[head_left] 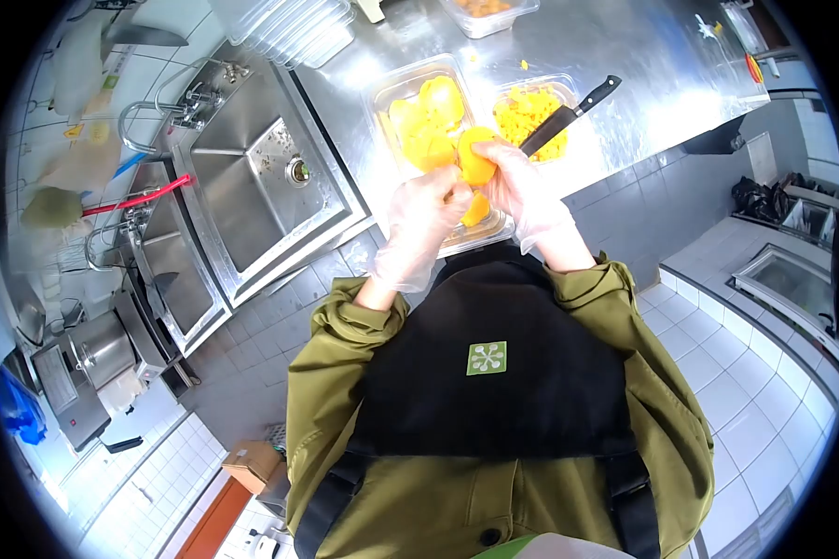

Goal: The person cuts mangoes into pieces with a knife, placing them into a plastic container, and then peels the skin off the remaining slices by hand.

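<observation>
My right hand (517,186), in a clear plastic glove, is closed round a yellow piece of mango (476,160). My left hand (429,210), also gloved, is closed in a fist against the mango's near side; what its fingers pinch is hidden. Just beyond lies a clear plastic container (378,98) with large yellow mango pieces (427,116). To its right, another clear tub (569,86) holds diced mango (524,104). A black-handled knife (595,96) rests across that tub. Below my hands is a further clear container (483,238), with a yellow piece (475,211) above it.
On the left is a steel sink (242,191) with taps and a red hose (149,197). Stacked clear containers (294,33) stand at the back of the steel counter (615,47). A tub of orange pieces (485,11) sits at the far edge.
</observation>
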`<state>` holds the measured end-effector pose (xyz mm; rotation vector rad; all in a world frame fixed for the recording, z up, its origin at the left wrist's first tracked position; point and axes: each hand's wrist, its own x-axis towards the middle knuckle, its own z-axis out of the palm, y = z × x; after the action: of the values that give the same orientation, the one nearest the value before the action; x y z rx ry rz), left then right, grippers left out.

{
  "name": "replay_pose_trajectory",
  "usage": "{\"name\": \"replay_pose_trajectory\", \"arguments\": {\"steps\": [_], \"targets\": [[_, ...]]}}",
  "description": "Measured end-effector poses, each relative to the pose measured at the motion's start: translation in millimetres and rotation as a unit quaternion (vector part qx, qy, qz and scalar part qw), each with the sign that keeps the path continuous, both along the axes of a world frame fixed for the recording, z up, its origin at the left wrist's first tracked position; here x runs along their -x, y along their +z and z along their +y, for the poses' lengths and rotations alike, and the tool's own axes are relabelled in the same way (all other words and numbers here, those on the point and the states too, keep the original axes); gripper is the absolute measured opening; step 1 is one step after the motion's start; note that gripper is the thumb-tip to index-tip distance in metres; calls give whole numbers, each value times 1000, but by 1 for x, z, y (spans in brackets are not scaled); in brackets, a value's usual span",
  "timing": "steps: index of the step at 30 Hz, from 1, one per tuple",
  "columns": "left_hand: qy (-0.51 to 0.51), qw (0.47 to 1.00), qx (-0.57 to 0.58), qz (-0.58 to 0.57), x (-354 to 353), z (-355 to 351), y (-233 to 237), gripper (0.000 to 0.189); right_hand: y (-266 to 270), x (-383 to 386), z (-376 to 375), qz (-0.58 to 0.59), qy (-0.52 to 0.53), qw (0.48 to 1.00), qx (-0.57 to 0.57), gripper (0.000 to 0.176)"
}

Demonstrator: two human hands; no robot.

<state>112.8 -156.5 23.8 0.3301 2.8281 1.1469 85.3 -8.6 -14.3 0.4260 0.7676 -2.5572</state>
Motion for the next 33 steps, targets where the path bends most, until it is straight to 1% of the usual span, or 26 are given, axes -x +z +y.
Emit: {"name": "replay_pose_trajectory", "arguments": {"steps": [1,3,4,7,10,13,16,19,22,24,25,28,31,33], "targets": [[1,999,-18,-40,-2,0,0,12,3,0,1,1,6,1000,-19,29],[61,977,-155,-131,-3,-4,-6,12,9,0,7,14,25,999,-42,32],[91,955,-222,-175,-3,-6,-8,12,11,0,9,22,35,998,-54,34],[104,889,-380,-235,4,-10,-3,15,13,1,11,53,31,998,-25,36],[159,896,-361,-205,8,-9,-5,17,21,-1,19,100,108,988,-47,41],[184,867,-419,-198,22,-13,-13,18,40,1,22,158,175,952,-194,46],[151,858,-441,-215,23,-1,-11,22,24,6,23,173,195,932,-250,46],[138,829,-459,-289,22,-1,-10,22,16,5,24,210,186,914,-295,46],[129,845,-429,-291,20,-1,-17,24,14,8,26,254,210,867,-373,45],[114,921,-288,-238,19,-1,-16,24,11,8,23,249,219,856,-396,44],[106,949,-214,-208,19,-2,-16,25,9,8,22,248,223,850,-407,43],[86,973,-114,-182,23,-2,-9,26,6,9,22,267,217,847,-404,41],[65,981,-86,-160,24,0,6,23,13,15,24,282,258,829,-408,45],[50,987,-37,-151,27,0,3,22,14,16,22,292,273,814,-422,47]]}}
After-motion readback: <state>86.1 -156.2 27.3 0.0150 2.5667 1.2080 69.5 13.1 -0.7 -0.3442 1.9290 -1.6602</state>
